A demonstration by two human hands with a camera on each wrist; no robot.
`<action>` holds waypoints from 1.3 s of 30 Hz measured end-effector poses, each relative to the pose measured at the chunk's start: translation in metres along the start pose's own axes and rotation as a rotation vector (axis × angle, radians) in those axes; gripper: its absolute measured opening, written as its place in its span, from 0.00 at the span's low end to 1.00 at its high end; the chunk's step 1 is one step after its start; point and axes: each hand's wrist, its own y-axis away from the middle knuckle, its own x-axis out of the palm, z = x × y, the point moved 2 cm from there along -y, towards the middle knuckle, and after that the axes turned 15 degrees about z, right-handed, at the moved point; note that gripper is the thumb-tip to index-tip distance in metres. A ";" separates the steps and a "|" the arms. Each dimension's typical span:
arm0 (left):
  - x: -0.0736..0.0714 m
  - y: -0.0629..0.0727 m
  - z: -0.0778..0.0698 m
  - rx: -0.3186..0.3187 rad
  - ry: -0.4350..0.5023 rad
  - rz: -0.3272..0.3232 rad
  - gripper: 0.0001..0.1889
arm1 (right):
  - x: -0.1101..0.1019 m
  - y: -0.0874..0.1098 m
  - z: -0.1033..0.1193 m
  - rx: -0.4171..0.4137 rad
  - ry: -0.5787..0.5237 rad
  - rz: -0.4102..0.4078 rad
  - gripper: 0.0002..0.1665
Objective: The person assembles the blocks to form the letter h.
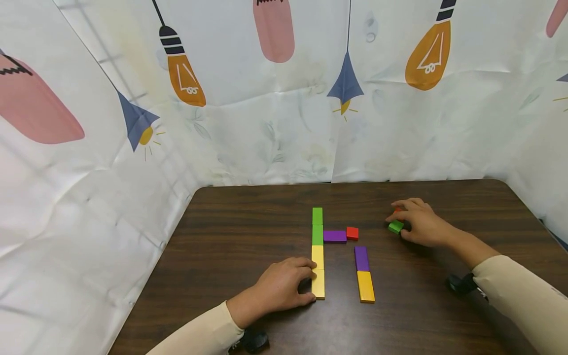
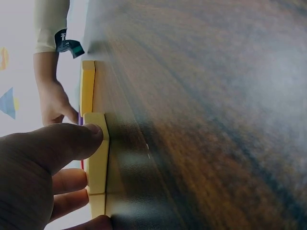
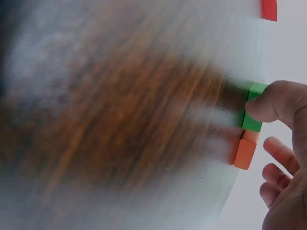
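My left hand touches the row of yellow blocks, its bent fingers at the left edge and its thumb at the near end. A lower yellow block and an upper yellow block lie end to end. Two green blocks continue this row away from me. At the right, my right hand pinches a small green block, the thumb on its near side. Beside that block is an orange-red block, mostly hidden under the fingers in the head view.
A purple block extends right from the green part of the row, with a red block at its end. Nearer, another purple block meets an orange-yellow block. Behind the dark wooden table hangs a printed cloth.
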 end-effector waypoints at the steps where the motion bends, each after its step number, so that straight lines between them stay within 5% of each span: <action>1: 0.000 0.000 0.000 -0.001 0.001 0.001 0.20 | 0.000 0.000 0.000 0.000 -0.003 -0.001 0.24; 14: 0.000 0.000 0.000 -0.007 0.004 -0.002 0.19 | -0.002 -0.013 0.007 -0.025 -0.006 -0.063 0.18; 39: 0.001 0.000 0.001 0.005 -0.026 -0.024 0.19 | 0.007 -0.039 0.037 -0.067 -0.012 0.014 0.19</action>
